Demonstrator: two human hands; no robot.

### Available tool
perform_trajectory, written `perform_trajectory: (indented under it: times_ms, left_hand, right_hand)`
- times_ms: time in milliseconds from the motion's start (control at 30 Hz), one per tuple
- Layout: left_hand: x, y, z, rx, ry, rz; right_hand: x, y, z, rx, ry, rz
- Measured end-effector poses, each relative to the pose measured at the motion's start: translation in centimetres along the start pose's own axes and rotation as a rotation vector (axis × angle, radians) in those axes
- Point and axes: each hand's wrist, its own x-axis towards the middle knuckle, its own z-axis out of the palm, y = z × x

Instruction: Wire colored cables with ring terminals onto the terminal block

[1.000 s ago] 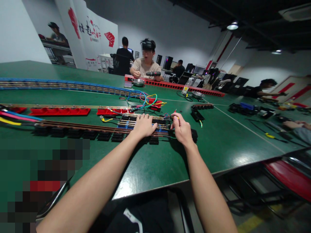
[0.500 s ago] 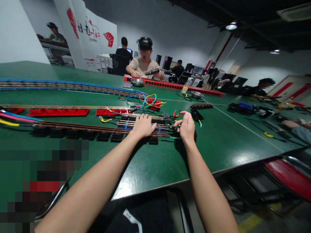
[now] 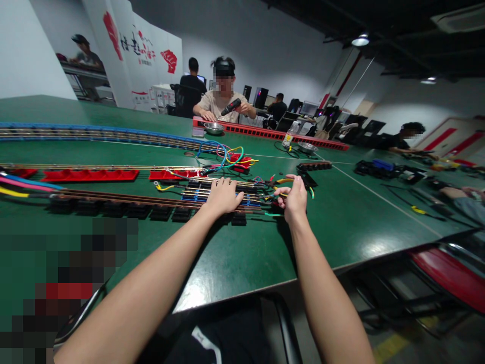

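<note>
My left hand (image 3: 224, 197) lies flat, fingers spread, on the metal rods of a blue-based rail assembly (image 3: 193, 195). At the right end of that assembly, my right hand (image 3: 294, 198) has its fingers curled around something with a yellow-orange part (image 3: 284, 180), too small to make out. Thin wires run from the rod ends toward this hand. Nearer me, long brown bars on black blocks (image 3: 132, 208) stretch off to the left. Red trays (image 3: 91, 175) sit under thin rods behind them.
Looped coloured wires (image 3: 227, 154) lie beyond my hands. Across the table a person holds a power drill (image 3: 231, 106) behind a long red rail (image 3: 265, 134). A metal bowl (image 3: 214, 128), a bottle (image 3: 291, 135) and a short black strip (image 3: 314, 166) stand farther off.
My right hand has shifted slightly to the right and turned a little. My left hand stays in place. The person opposite has raised and tilted the drill.
</note>
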Motion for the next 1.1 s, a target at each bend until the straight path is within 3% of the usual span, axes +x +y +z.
perform_trajectory:
  times_ms: [200,567,1100]
  left_hand:
    - [0.0,0.0,0.0,-0.005,-0.012,-0.007]
    - [-0.2,0.2,-0.2,-0.001,0.002,0.000]
    - [-0.2,0.1,-0.1,-0.002,-0.007,-0.009]
  right_hand:
    - [0.3,-0.1,-0.3,0.027,0.025,0.058]
    - [-0.3,0.8,0.1,-0.261,-0.009,-0.220]
    - [-0.8,0.4,0.3,-0.349,-0.014,-0.263]
